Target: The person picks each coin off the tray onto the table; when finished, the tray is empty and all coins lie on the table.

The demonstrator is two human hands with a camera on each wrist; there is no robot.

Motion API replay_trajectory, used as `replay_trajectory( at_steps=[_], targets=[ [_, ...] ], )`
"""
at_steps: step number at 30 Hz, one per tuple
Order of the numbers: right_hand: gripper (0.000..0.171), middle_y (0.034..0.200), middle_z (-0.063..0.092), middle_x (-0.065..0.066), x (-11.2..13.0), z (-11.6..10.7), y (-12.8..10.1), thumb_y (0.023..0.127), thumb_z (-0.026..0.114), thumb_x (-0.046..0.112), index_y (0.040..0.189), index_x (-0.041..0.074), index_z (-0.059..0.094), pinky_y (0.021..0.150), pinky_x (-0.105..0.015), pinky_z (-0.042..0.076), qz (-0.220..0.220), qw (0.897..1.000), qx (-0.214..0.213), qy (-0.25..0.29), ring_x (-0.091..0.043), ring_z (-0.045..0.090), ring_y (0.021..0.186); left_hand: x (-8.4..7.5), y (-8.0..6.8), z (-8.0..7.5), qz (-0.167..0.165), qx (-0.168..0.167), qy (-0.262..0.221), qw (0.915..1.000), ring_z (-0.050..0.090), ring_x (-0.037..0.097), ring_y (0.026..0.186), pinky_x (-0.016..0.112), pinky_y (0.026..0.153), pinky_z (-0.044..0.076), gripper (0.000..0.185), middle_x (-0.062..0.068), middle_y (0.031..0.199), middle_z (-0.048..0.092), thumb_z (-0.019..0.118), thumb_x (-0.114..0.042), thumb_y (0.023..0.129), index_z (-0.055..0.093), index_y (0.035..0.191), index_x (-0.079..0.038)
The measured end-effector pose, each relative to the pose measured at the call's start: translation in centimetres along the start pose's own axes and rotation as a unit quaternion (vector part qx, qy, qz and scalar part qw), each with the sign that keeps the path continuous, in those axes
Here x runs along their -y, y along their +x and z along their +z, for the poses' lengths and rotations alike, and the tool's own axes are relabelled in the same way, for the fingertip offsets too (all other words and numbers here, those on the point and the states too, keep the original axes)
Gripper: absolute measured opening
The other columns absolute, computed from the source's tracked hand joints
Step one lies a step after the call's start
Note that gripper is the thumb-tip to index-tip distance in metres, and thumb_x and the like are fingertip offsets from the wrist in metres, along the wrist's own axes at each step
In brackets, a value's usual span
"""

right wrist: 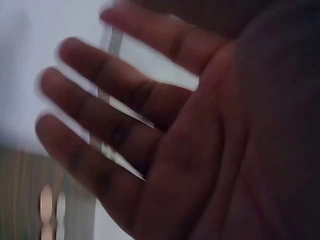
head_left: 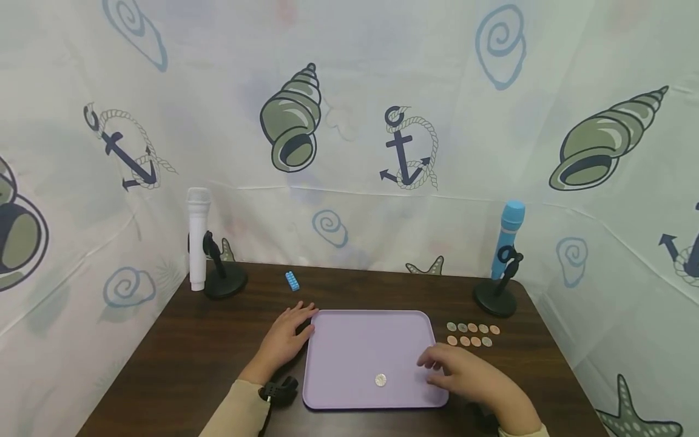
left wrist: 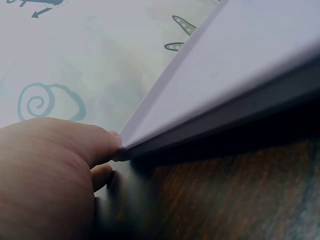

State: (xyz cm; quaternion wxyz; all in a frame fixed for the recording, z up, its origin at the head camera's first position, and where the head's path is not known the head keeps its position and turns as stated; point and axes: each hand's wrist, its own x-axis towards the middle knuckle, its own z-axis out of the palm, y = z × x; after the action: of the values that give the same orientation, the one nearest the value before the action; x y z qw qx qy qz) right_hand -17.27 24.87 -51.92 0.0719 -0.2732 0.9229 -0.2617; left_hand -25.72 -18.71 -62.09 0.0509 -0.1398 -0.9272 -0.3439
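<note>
A lilac tray (head_left: 355,340) lies on the dark wooden table, with one silver coin (head_left: 380,380) on it near the front. My left hand (head_left: 288,334) rests flat on the table, fingers straight, touching the tray's left rim (left wrist: 200,135); its fingers (left wrist: 100,142) meet the tray corner in the left wrist view. My right hand (head_left: 455,373) hovers over the tray's right front corner with fingers (right wrist: 100,95) spread and holding nothing. Several copper and silver coins (head_left: 472,334) lie in two rows on the table right of the tray.
A white toy microphone (head_left: 197,237) on a black stand is at the back left, a blue one (head_left: 508,240) at the back right. A small blue brick (head_left: 292,280) lies behind the tray. Shell-and-anchor cloth walls surround the table.
</note>
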Motion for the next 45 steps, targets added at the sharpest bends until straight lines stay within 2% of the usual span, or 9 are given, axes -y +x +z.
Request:
replay_trajectory(
  at_steps=[3,8,12,18,21,29,36,42,45],
  targets=[
    [0.023,0.108,0.076,0.003,2.5,1.1,1.3,0.098,0.081,0.019,0.12,0.019,0.075,0.085,-0.032,0.065,-0.012,0.998,0.053,-0.025,-0.01,0.071,0.095,0.0,0.1,-0.1,0.002,0.002,-0.003,1.0,0.034,0.029,0.167,0.06,0.138,0.02,0.049,0.002,0.168,0.053,0.067,-0.034,0.109,0.062,0.156,-0.022],
    [0.03,0.104,0.072,0.005,4.5,3.2,3.4,0.094,0.085,0.015,0.122,0.021,0.075,0.084,-0.031,0.064,-0.047,0.994,0.044,-0.09,-0.01,0.071,0.093,0.1,0.2,-0.2,0.006,-0.002,-0.004,1.0,0.035,0.03,0.166,0.06,0.138,0.02,0.049,0.002,0.168,0.054,0.068,-0.034,0.109,0.062,0.156,-0.021],
    [0.032,0.1,0.071,0.005,4.9,4.9,4.5,0.092,0.084,0.011,0.122,0.021,0.076,0.082,-0.029,0.062,-0.072,0.992,0.037,-0.097,-0.007,0.069,0.088,0.2,0.0,-0.1,0.009,-0.003,-0.003,1.0,0.036,0.03,0.166,0.06,0.138,0.021,0.049,0.002,0.168,0.054,0.068,-0.033,0.109,0.062,0.156,-0.021],
    [0.029,0.091,0.063,0.007,4.8,6.7,5.8,0.091,0.085,0.012,0.117,0.022,0.077,0.072,-0.021,0.053,-0.088,0.988,0.011,-0.125,0.001,0.052,0.077,0.2,0.0,-0.4,0.015,-0.006,-0.006,0.9999,0.036,0.031,0.166,0.061,0.138,0.021,0.048,0.003,0.167,0.054,0.067,-0.032,0.109,0.063,0.155,-0.019],
    [0.023,0.089,0.06,0.009,4.8,7.2,6.3,0.091,0.087,0.014,0.11,0.022,0.077,0.071,-0.019,0.052,-0.087,0.986,0.005,-0.142,0.002,0.05,0.076,0.3,0.1,-0.7,0.018,-0.012,-0.005,0.9997,0.036,0.033,0.165,0.061,0.137,0.022,0.048,0.005,0.167,0.055,0.068,-0.03,0.109,0.063,0.155,-0.017],
    [0.022,0.093,0.056,0.011,4.3,8.1,6.1,0.09,0.087,0.009,0.099,0.019,0.069,0.08,-0.023,0.057,-0.077,0.986,0.002,-0.147,0.001,0.053,0.084,0.2,0.1,-0.1,0.02,-0.006,-0.008,0.9998,0.036,0.034,0.165,0.062,0.137,0.021,0.048,0.007,0.167,0.055,0.068,-0.029,0.109,0.063,0.154,-0.016],
    [0.024,0.091,0.049,0.011,4.2,8.1,5.7,0.089,0.086,0.009,0.093,0.018,0.064,0.075,-0.022,0.051,-0.083,0.986,0.002,-0.142,-0.001,0.046,0.08,0.2,0.2,0.0,0.016,-0.004,-0.005,0.9999,0.036,0.033,0.165,0.06,0.138,0.021,0.048,0.005,0.167,0.054,0.068,-0.029,0.109,0.063,0.155,-0.017],
    [0.024,0.091,0.053,0.01,4.2,7.8,5.6,0.091,0.086,0.012,0.102,0.017,0.065,0.074,-0.023,0.054,-0.07,0.989,0.004,-0.132,0.001,0.049,0.078,0.1,0.3,0.2,0.02,-0.006,0.002,0.9998,0.037,0.034,0.165,0.062,0.137,0.022,0.048,0.006,0.167,0.055,0.068,-0.028,0.109,0.063,0.154,-0.017],
    [0.024,0.091,0.054,0.009,4.0,7.9,5.6,0.09,0.088,0.015,0.098,0.017,0.066,0.074,-0.023,0.054,-0.068,0.989,0.007,-0.134,0.001,0.049,0.078,0.0,0.2,0.2,0.023,-0.014,0.002,0.9996,0.038,0.036,0.164,0.064,0.136,0.023,0.047,0.008,0.165,0.056,0.069,-0.026,0.108,0.064,0.153,-0.015]
  ],
)
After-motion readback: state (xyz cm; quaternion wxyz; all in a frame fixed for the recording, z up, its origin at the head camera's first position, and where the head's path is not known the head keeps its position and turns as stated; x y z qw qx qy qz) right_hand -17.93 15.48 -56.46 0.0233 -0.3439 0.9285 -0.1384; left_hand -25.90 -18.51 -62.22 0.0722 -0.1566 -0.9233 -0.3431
